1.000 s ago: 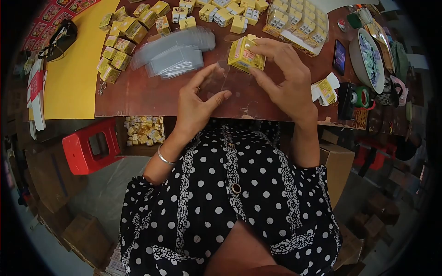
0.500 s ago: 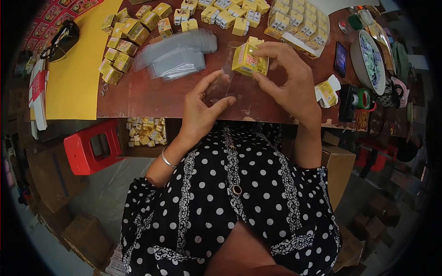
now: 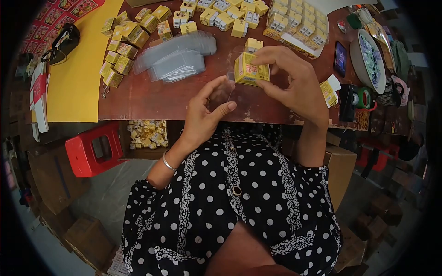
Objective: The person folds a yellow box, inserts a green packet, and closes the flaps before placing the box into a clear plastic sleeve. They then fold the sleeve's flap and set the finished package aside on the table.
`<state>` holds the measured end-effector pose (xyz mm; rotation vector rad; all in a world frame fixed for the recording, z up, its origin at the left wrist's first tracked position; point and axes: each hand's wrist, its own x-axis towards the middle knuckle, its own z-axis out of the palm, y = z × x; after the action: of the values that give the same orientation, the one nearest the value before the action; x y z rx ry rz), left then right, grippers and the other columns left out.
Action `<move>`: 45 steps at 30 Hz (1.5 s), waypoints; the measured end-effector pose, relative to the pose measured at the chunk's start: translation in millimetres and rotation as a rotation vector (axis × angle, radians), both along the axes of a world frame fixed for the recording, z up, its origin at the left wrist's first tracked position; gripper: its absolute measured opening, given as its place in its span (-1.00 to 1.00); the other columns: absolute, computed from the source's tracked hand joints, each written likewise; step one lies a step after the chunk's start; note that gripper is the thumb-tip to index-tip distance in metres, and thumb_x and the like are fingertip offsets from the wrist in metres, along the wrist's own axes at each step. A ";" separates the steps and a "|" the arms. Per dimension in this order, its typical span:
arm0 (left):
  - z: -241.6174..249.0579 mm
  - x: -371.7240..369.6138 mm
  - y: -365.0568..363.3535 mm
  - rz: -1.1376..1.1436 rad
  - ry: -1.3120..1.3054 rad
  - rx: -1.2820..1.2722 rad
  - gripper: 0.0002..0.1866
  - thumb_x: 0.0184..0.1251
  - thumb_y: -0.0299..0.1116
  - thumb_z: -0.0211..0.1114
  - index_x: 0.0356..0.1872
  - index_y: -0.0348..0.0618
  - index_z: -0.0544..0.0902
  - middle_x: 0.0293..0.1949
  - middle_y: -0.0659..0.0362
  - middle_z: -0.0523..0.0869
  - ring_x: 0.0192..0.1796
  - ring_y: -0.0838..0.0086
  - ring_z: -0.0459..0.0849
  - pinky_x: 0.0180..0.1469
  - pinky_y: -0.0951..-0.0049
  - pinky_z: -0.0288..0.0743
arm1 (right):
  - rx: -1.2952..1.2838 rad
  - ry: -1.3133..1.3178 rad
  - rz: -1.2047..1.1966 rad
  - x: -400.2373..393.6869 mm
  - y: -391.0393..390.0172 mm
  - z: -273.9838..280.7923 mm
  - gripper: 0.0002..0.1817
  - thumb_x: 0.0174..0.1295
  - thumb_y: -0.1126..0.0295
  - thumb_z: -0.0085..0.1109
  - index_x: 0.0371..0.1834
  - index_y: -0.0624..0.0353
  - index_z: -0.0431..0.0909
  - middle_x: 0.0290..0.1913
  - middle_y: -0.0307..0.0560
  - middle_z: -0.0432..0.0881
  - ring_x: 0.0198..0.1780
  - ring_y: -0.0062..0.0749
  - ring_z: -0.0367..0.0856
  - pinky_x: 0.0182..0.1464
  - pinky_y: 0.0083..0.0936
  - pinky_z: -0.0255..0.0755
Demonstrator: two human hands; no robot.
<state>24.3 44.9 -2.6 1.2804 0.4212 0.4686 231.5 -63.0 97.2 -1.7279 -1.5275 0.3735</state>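
Observation:
My right hand (image 3: 299,80) grips a small yellow printed box (image 3: 251,70) between thumb and fingers, just over the front part of the table. Another yellow piece (image 3: 253,44) shows right behind that box. My left hand (image 3: 202,110) faces it from the left, thumb and fingers curled around a clear plastic sleeve (image 3: 224,93) whose edges are hard to make out. The sleeve lies close to the box's left side. Farther back is a stack of flat clear plastic sleeves (image 3: 177,60).
Several yellow boxes (image 3: 123,63) lie left of the stack, with yellow-and-white ones (image 3: 224,19) behind. A filled display carton (image 3: 297,39) stands at back right. Rightward are a phone (image 3: 340,58), a bowl (image 3: 368,60) and a torn yellow box (image 3: 329,92). A red stool (image 3: 94,149) stands below left.
The yellow box in my right hand has turned so its printed side faces me more and sits slightly lower. My left hand keeps the clear sleeve, shifted slightly.

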 end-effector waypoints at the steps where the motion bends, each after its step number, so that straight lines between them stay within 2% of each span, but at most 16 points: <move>1: 0.7 -0.2 -0.3 -0.004 0.017 0.010 -0.33 0.40 -0.51 0.44 0.47 -0.37 0.38 0.30 -0.03 0.66 0.35 0.40 0.60 0.40 0.38 0.46 | -0.030 -0.017 0.015 -0.1 -0.4 0.7 -0.59 0.08 0.61 0.44 0.06 0.18 0.71 0.11 -0.10 0.73 0.07 -0.40 0.67 -0.04 -0.53 0.53; 4: 2.9 2.1 -1.4 0.010 0.022 0.009 -0.33 0.38 -0.50 0.46 0.46 -0.36 0.39 0.27 -0.01 0.67 0.31 0.41 0.63 0.38 0.39 0.49 | 0.001 -0.052 0.135 1.1 2.2 -3.5 -0.60 0.10 0.56 0.46 0.06 0.19 0.70 0.10 -0.08 0.75 0.10 -0.30 0.68 0.03 -0.48 0.56; 5: 3.6 3.1 -0.8 0.029 0.009 0.000 -0.32 0.37 -0.50 0.47 0.46 -0.36 0.40 0.26 0.00 0.68 0.29 0.42 0.64 0.36 0.39 0.51 | 0.002 -0.052 0.134 0.1 2.8 -5.0 -0.60 0.10 0.56 0.46 0.06 0.19 0.70 0.10 -0.08 0.75 0.10 -0.30 0.68 0.03 -0.48 0.56; 7: 3.9 4.4 1.8 0.020 -0.007 0.005 -0.31 0.37 -0.52 0.47 0.48 -0.34 0.38 0.25 0.00 0.68 0.27 0.43 0.65 0.35 0.40 0.52 | 0.008 -0.025 0.016 -2.0 3.5 -9.5 -0.63 0.17 0.42 0.49 0.05 0.15 0.66 0.04 -0.12 0.74 0.07 -0.19 0.71 0.10 -0.30 0.62; 14: 16.9 6.8 -2.5 0.006 -0.042 -0.026 -0.17 0.36 -0.64 0.41 0.61 -0.12 0.21 0.22 0.00 0.64 0.26 0.41 0.66 0.29 0.42 0.57 | 0.085 -0.087 0.019 0.7 5.0 -30.7 -0.70 0.20 0.39 0.48 -0.02 0.12 0.67 0.04 -0.16 0.75 0.11 -0.20 0.69 0.12 -0.32 0.61; 17: 12.8 8.2 -2.3 -0.004 -0.017 0.084 -0.15 0.36 -0.65 0.40 0.62 -0.08 0.21 0.22 0.03 0.63 0.27 0.41 0.65 0.29 0.43 0.57 | 0.097 -0.057 0.064 5.5 6.9 -35.5 -0.74 0.16 0.50 0.45 -0.10 0.22 0.64 0.10 -0.05 0.77 0.14 -0.22 0.69 0.18 -0.32 0.57; 21: 14.7 8.7 -3.0 -0.011 -0.019 0.059 -0.13 0.36 -0.66 0.39 0.64 -0.07 0.18 0.23 0.05 0.62 0.27 0.40 0.65 0.30 0.43 0.57 | 0.123 0.087 0.069 9.1 9.6 -45.8 -0.79 0.18 0.49 0.45 -0.18 0.22 0.60 0.09 0.00 0.78 0.11 -0.28 0.72 0.20 -0.34 0.58; 26: 11.6 7.3 -2.9 -0.015 0.018 0.166 -0.13 0.38 -0.66 0.37 0.66 -0.07 0.15 0.28 0.01 0.58 0.28 0.40 0.63 0.31 0.41 0.56 | 0.107 0.224 0.062 7.7 8.9 -55.4 -0.80 0.18 0.48 0.46 -0.24 0.21 0.58 0.09 0.03 0.78 0.08 -0.31 0.73 0.19 -0.37 0.58; 27: 12.2 7.4 -2.7 -0.015 0.019 0.166 -0.13 0.38 -0.66 0.37 0.66 -0.07 0.15 0.28 0.01 0.58 0.28 0.40 0.63 0.31 0.41 0.56 | 0.108 0.184 0.086 9.1 8.1 -55.6 -0.80 0.19 0.48 0.45 -0.20 0.21 0.60 0.09 0.02 0.78 0.08 -0.29 0.73 0.17 -0.37 0.58; 29: 13.0 7.9 -2.4 -0.009 -0.065 -0.024 -0.15 0.40 -0.66 0.35 0.65 -0.09 0.17 0.31 0.01 0.57 0.28 0.41 0.63 0.30 0.43 0.55 | 0.108 0.146 0.105 9.8 7.5 -56.0 -0.79 0.19 0.48 0.45 -0.16 0.22 0.63 0.09 0.02 0.78 0.08 -0.28 0.72 0.16 -0.37 0.58; 31: 10.2 9.9 -1.8 -0.016 -0.086 0.009 -0.18 0.42 -0.64 0.35 0.64 -0.09 0.19 0.32 0.02 0.57 0.29 0.42 0.62 0.30 0.44 0.54 | 0.142 -0.018 0.131 10.0 8.8 -54.9 -0.71 0.22 0.44 0.43 -0.01 0.21 0.67 0.04 -0.03 0.80 0.14 -0.26 0.68 0.17 -0.39 0.56; 35: 12.2 9.1 0.1 -0.016 -0.082 0.035 -0.28 0.47 -0.58 0.34 0.60 -0.12 0.28 0.33 0.05 0.57 0.31 0.44 0.60 0.29 0.48 0.52 | 0.204 -0.179 0.149 7.7 8.4 -58.9 -0.63 0.22 0.41 0.43 0.11 0.18 0.69 0.09 -0.04 0.76 0.21 -0.23 0.62 0.22 -0.38 0.53; 37: 14.7 10.0 0.4 -0.010 -0.096 0.025 -0.31 0.47 -0.57 0.34 0.57 -0.14 0.31 0.33 0.06 0.57 0.32 0.44 0.60 0.30 0.48 0.52 | 0.223 -0.088 -0.018 -0.4 4.1 -55.4 -0.56 0.27 0.38 0.42 0.20 0.20 0.63 0.24 -0.02 0.68 0.29 -0.24 0.58 0.29 -0.35 0.50; 38: 16.0 10.2 0.4 -0.006 -0.109 0.015 -0.35 0.48 -0.55 0.34 0.55 -0.16 0.35 0.33 0.07 0.57 0.33 0.44 0.59 0.30 0.48 0.52 | 0.223 -0.087 -0.018 -5.1 1.6 -56.0 -0.56 0.27 0.38 0.42 0.20 0.20 0.63 0.24 -0.02 0.68 0.29 -0.24 0.58 0.29 -0.35 0.50; 40: 19.7 10.4 -1.1 -0.011 -0.110 -0.005 -0.35 0.47 -0.57 0.34 0.54 -0.20 0.34 0.31 0.07 0.58 0.32 0.42 0.59 0.32 0.45 0.51 | 0.227 0.390 -0.133 -15.0 -3.9 -60.6 -0.50 0.34 0.39 0.37 0.33 0.25 0.52 0.37 0.02 0.56 0.34 -0.26 0.57 0.34 -0.34 0.48; 45: 13.9 10.5 -3.1 -0.076 -0.111 -0.028 -0.47 0.46 -0.55 0.35 0.42 -0.23 0.45 0.36 0.10 0.51 0.34 0.40 0.59 0.33 0.45 0.52 | 0.060 0.680 -0.033 -34.7 -17.7 -80.3 -0.50 0.42 0.41 0.27 0.38 0.30 0.45 0.39 0.07 0.54 0.37 -0.29 0.56 0.37 -0.35 0.45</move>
<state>34.8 41.8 11.3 1.2324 0.2840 0.4651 196.9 -80.8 17.0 -1.3723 -0.9988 0.7940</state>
